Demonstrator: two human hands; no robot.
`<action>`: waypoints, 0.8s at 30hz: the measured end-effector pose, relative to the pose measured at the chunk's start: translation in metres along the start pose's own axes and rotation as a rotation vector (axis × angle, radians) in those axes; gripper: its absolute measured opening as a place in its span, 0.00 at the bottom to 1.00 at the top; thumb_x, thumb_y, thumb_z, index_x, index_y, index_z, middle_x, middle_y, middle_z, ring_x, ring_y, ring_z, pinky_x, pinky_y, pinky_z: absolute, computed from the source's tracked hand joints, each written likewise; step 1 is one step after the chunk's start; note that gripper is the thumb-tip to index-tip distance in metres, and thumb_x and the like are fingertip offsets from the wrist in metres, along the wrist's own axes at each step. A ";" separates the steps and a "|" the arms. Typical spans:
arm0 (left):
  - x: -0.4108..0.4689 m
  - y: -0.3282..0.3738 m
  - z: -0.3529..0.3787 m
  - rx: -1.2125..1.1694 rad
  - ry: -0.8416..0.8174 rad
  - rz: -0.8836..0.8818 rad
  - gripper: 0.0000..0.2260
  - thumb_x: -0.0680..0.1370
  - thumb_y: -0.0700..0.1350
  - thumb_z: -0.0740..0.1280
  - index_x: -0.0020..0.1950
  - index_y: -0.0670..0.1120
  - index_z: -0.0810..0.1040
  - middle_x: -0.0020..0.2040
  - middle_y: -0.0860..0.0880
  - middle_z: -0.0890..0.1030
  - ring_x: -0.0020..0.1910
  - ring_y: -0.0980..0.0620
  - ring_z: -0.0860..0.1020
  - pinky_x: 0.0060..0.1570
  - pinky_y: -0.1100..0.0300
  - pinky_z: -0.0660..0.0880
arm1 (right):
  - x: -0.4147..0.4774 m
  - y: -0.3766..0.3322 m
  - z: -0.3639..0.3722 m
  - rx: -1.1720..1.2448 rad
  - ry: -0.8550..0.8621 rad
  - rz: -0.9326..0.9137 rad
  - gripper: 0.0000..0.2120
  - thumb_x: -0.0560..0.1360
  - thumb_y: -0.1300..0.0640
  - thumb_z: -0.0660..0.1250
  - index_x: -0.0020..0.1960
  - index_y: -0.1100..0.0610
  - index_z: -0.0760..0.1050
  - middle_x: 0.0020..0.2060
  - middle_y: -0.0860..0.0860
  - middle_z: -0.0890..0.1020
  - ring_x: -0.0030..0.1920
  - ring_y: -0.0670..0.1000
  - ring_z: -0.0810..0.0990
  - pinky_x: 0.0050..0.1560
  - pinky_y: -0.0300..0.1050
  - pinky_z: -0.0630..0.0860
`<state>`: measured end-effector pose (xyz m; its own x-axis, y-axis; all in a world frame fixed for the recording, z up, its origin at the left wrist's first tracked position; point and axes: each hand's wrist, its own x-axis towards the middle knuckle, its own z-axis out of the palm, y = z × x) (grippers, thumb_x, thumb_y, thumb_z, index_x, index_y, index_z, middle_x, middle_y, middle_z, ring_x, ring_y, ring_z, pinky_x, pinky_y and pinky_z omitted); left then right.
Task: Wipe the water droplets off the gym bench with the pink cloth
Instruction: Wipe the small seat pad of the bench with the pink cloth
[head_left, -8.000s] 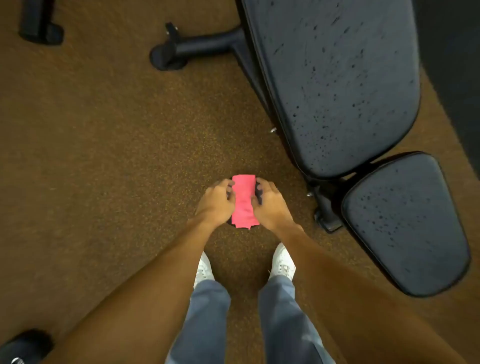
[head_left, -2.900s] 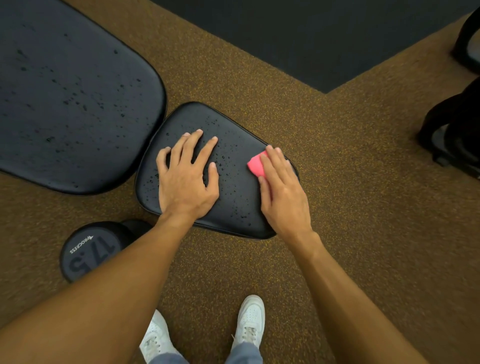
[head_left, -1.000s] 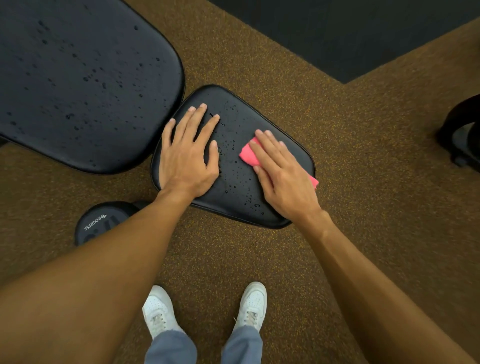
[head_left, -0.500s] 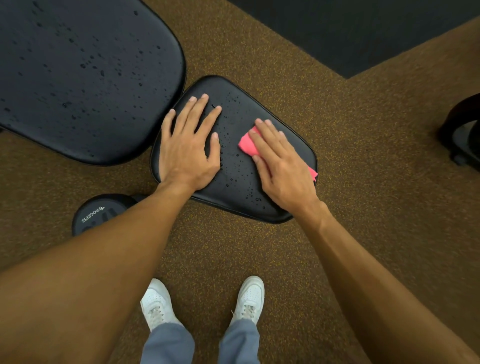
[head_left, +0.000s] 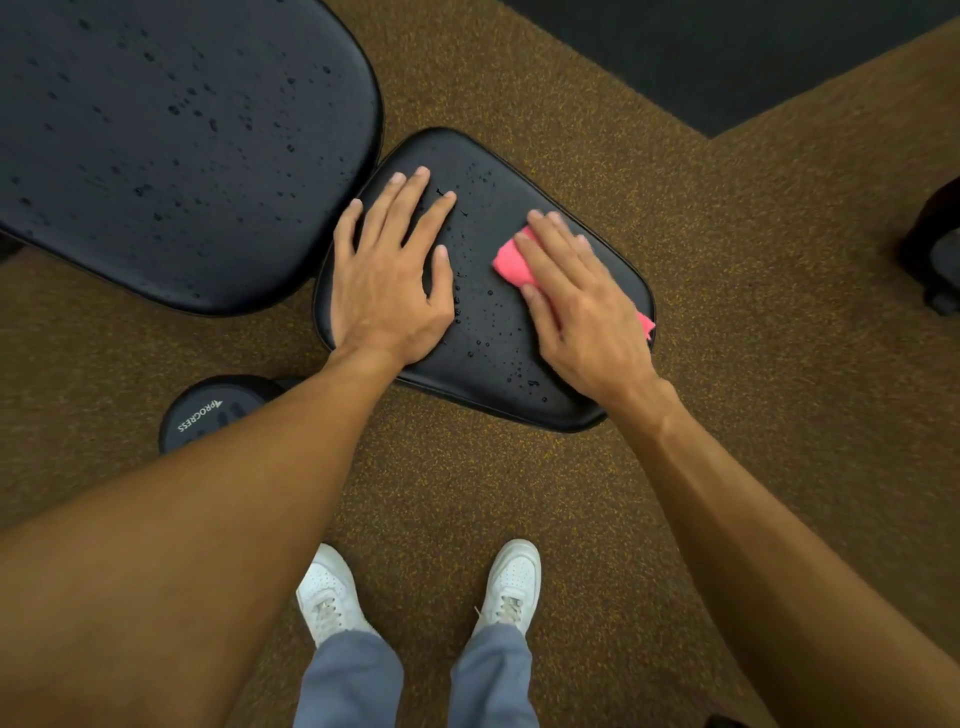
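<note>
The black gym bench has a small seat pad (head_left: 498, 176) in the middle and a large back pad (head_left: 171, 140) at the upper left. Both carry water droplets. My left hand (head_left: 389, 275) lies flat on the left half of the seat pad, fingers spread, holding nothing. My right hand (head_left: 576, 312) presses the pink cloth (head_left: 511, 262) flat onto the right half of the seat pad. Most of the cloth is hidden under that hand; a corner shows at the pad's right edge. Droplets remain in the strip between my hands.
A black dumbbell head (head_left: 208, 410) lies on the brown carpet under my left forearm, just left of the seat pad. My white shoes (head_left: 327, 592) stand below the pad. Dark flooring (head_left: 727, 57) fills the top right; a dark object (head_left: 935, 249) sits at the right edge.
My right hand and the cloth have shifted slightly across the right side of the seat pad. The left hand stays flat on the pad. The view has moved a little.
</note>
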<state>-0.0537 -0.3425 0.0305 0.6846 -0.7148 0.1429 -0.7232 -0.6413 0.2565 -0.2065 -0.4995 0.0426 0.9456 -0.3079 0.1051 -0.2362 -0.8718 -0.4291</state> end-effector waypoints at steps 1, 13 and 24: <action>0.000 0.000 0.000 -0.001 0.001 -0.001 0.24 0.86 0.51 0.57 0.84 0.53 0.66 0.86 0.51 0.61 0.85 0.51 0.58 0.82 0.42 0.54 | 0.001 0.002 -0.001 -0.014 0.028 0.054 0.24 0.90 0.54 0.57 0.83 0.60 0.65 0.84 0.57 0.63 0.86 0.56 0.58 0.85 0.56 0.56; 0.000 0.000 0.001 -0.009 0.007 -0.006 0.24 0.86 0.51 0.57 0.83 0.53 0.66 0.86 0.51 0.61 0.85 0.52 0.58 0.82 0.42 0.54 | 0.000 -0.004 0.000 0.011 -0.066 -0.078 0.24 0.90 0.55 0.57 0.84 0.60 0.63 0.85 0.56 0.62 0.86 0.55 0.56 0.85 0.56 0.56; 0.000 0.000 0.001 -0.024 0.018 -0.010 0.24 0.86 0.50 0.57 0.83 0.53 0.67 0.85 0.52 0.62 0.85 0.52 0.58 0.82 0.43 0.55 | 0.005 -0.005 0.001 0.029 -0.089 -0.099 0.24 0.90 0.55 0.58 0.84 0.59 0.64 0.85 0.57 0.62 0.86 0.56 0.56 0.86 0.57 0.55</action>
<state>-0.0539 -0.3425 0.0299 0.6935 -0.7031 0.1573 -0.7139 -0.6413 0.2811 -0.2006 -0.4959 0.0446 0.9804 -0.1849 0.0686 -0.1355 -0.8843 -0.4468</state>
